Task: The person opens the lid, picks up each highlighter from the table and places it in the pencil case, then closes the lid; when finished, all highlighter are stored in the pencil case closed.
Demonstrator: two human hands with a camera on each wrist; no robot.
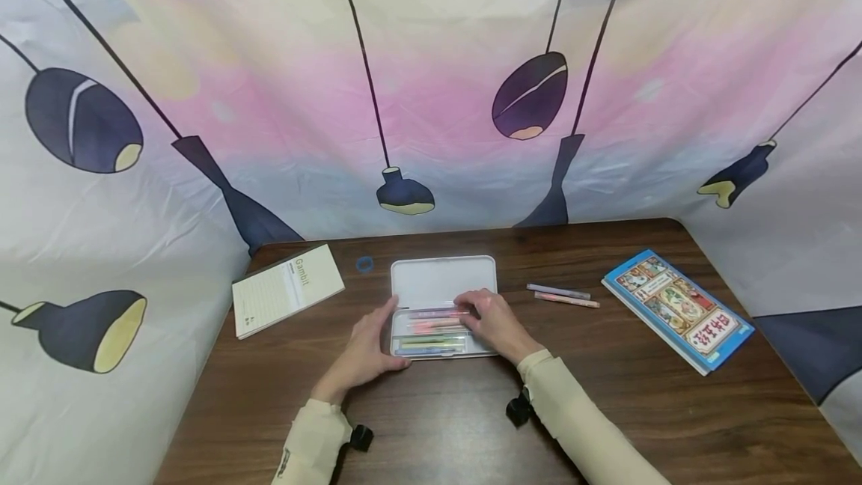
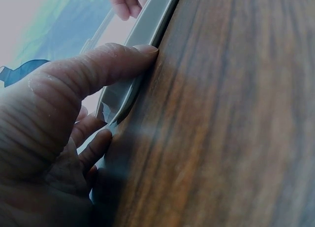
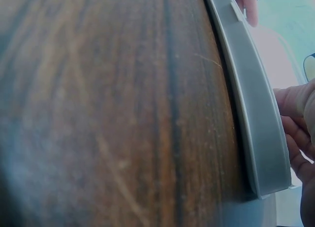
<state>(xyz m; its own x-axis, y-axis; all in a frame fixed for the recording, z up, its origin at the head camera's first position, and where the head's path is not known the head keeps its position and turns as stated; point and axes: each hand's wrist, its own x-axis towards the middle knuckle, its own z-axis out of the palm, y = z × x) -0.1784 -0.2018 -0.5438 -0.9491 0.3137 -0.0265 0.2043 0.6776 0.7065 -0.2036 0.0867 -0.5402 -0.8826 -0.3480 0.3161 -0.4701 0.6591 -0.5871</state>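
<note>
A white pencil case [image 1: 443, 281] lies with its lid raised toward the back. Several slim coloured pens [image 1: 431, 326] lie side by side in its tray. My left hand [image 1: 364, 346] holds the case at its left end, thumb [image 2: 125, 59] on the front wall and fingers [image 2: 96, 145] along the side. From the right, my right hand [image 1: 494, 320] reaches over the case, with curled fingertips pinching at the right ends of the upper pens. In the right wrist view, those fingers [image 3: 298, 133] dip behind the case's front wall [image 3: 256, 109], which hides the pens.
Two more pens, one purple [image 1: 559, 291] and one pink [image 1: 567, 299], lie right of the case. A blue illustrated book [image 1: 680, 309] is further right. On the left are a cream notebook [image 1: 286, 290] and a small blue ring [image 1: 364, 265]. Patterned cloth [image 1: 458, 96] hangs behind the table.
</note>
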